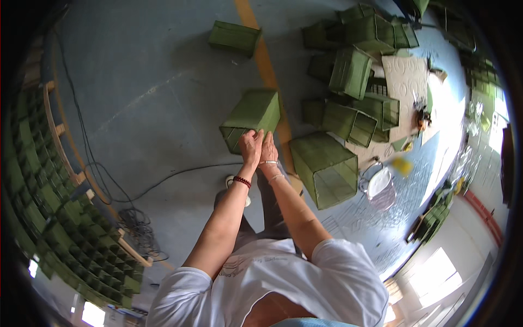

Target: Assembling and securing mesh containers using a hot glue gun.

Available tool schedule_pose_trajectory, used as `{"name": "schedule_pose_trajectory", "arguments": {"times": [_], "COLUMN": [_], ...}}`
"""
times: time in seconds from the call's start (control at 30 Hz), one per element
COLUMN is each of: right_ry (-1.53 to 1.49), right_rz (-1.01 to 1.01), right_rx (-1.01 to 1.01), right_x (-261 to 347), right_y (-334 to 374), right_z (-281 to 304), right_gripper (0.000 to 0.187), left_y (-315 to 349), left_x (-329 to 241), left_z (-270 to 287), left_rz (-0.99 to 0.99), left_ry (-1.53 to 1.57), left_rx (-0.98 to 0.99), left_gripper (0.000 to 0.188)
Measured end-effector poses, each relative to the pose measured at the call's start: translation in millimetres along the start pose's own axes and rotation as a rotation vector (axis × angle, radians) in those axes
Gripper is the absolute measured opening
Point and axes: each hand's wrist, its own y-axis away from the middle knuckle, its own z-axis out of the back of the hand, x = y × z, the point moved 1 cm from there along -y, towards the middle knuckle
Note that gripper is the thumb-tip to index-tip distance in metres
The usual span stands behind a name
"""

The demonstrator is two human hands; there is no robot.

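Note:
A green, open-ended rectangular box (251, 111) hangs or stands tilted in front of me, its dark-edged open end turned toward me. My left hand (250, 147) grips the near rim at its right corner, the fingers curled over the edge. Close against it, my right hand (269, 149) pinches the same corner, with the fingertips pressed together. The hands partly hide that corner. I cannot tell whether the box touches the floor. Right of my right forearm, a larger green box (321, 169) rests with its open end facing me.
Another green box (235, 38) lies ahead by the yellow floor line (283, 128). Several green boxes (348, 73) crowd the right, near cardboard (406, 76) and a stool (379, 182). Stacked green boxes (65, 229) line the left; a black cable (136, 223) coils nearby.

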Motion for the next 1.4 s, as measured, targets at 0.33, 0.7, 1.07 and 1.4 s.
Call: {"name": "schedule_pose_trajectory", "arguments": {"times": [0.33, 0.7, 1.07, 1.4], "right_ry": [-0.333, -0.876, -0.694, -0.632], "right_rz": [-0.357, -0.876, -0.799, -0.901], "right_rx": [-0.15, -0.174, -0.071, 0.134], "right_x": [-113, -208, -207, -227], "right_y": [-189, -343, -217, -74], "right_z": [19, 13, 34, -39], "right_gripper": [0.026, 0.057, 0.052, 0.044], "left_y": [-190, -498, -544, -616], "left_x": [16, 110, 74, 64], "left_z": [11, -58, -106, -48], "left_rz": [0.361, 0.819, 0.417, 0.359], "left_ry": [0.597, 0.601, -0.099, 0.051], "left_rx": [0.51, 0.103, -0.331, 0.333], "left_gripper": [0.032, 0.091, 0.05, 0.073]}}
